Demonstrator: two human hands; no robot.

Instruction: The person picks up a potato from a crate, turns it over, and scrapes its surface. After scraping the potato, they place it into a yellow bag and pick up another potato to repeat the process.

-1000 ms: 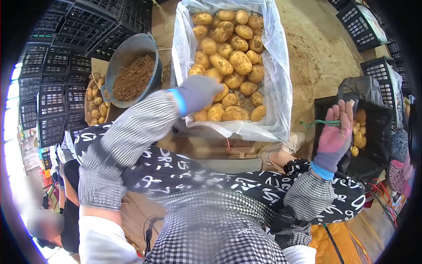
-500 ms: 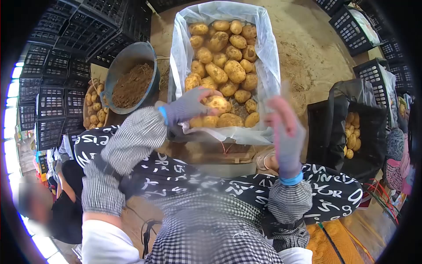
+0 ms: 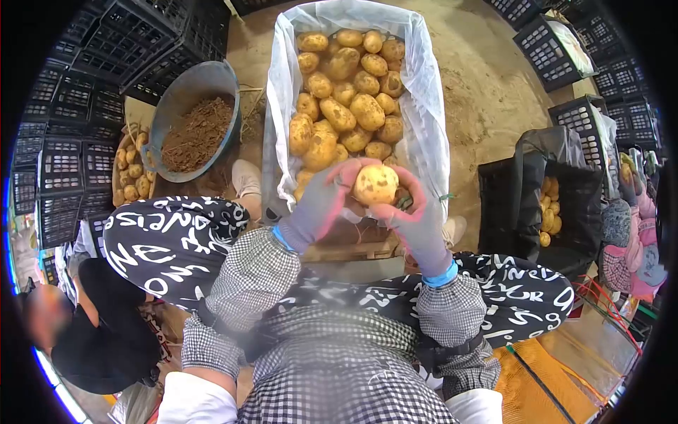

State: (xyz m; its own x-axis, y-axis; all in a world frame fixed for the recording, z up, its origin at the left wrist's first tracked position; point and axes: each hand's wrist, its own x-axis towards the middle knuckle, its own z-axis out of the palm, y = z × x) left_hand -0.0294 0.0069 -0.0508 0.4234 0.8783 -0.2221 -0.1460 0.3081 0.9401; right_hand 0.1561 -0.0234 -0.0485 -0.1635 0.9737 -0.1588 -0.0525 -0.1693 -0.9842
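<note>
From where I stand, the person's left hand, in a grey glove with pink fingers, has its fingers closed around one side of a round, pale yellow potato with brown specks. The right hand, gloved alike, grips the other side, thumb at the bottom. Held from both sides like that, the potato looks steady, and its speckled face is turned up toward the wearer's eyes, easy to look over.

It is held over the near end of a container with a translucent white plastic liner, at upper centre of the frame, so a slip would probably drop it among the yellow-brown potatoes heaped inside. The liner is draped over the sides, likely to keep the potatoes off the walls.

At upper left, a round blue-grey tub holds loose brown soil, seemingly within easy reach of the left arm. Right of centre, a black plastic bag gapes open, so the smaller-looking potatoes inside show. Black slatted crates are stacked at upper left, presumably to save floor room.
</note>
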